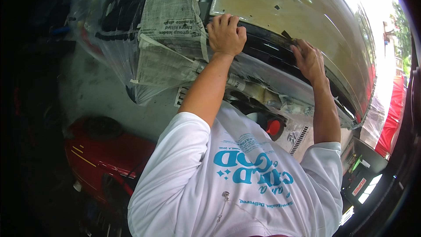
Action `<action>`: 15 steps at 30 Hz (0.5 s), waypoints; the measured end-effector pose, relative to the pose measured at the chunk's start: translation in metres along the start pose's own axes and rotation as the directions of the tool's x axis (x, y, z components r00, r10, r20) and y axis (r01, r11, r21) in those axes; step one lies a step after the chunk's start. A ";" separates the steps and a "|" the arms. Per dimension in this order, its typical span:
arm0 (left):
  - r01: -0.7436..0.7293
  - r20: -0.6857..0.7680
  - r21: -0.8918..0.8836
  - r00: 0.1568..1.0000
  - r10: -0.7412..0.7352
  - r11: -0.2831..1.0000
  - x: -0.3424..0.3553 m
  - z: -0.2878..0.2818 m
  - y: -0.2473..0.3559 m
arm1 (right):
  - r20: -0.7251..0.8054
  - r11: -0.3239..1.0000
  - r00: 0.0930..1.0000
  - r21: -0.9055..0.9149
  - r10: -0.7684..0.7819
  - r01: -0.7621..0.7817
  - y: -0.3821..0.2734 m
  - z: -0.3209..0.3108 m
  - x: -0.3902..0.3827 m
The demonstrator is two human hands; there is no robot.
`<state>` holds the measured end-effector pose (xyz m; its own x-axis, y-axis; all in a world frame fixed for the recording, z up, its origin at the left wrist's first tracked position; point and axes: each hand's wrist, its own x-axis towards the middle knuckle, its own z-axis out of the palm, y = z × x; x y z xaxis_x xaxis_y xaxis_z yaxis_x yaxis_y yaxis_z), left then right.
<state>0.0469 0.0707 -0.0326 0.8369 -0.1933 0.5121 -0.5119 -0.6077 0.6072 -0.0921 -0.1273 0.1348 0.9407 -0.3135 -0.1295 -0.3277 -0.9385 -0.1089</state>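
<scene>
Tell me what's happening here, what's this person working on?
A person in a white shirt is leaning over a car body panel with a dull, tan-coloured surface. The left hand grips the panel's dark edge beside the taped-on newspaper and clear plastic sheeting. The right hand presses on the same edge farther along. A red vehicle sits lower left.

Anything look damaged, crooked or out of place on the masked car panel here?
Nothing clearly damaged. The newspaper masking lies creased and slightly askew, the clear plastic sheeting hangs wrinkled, and the tan panel looks blotchy and dull. The left hand and right hand press along the dark trim edge.
</scene>
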 end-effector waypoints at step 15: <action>-0.007 -0.031 -0.026 1.000 0.006 1.000 -0.011 0.000 -0.002 | 0.061 0.995 0.995 0.058 -0.082 0.078 -0.070 0.026 0.030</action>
<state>0.0390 0.0740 -0.0391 0.8274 -0.1732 0.5343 -0.5226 -0.5859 0.6194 -0.0436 -0.0674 0.1130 0.9573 -0.2259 -0.1805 -0.2574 -0.9502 -0.1759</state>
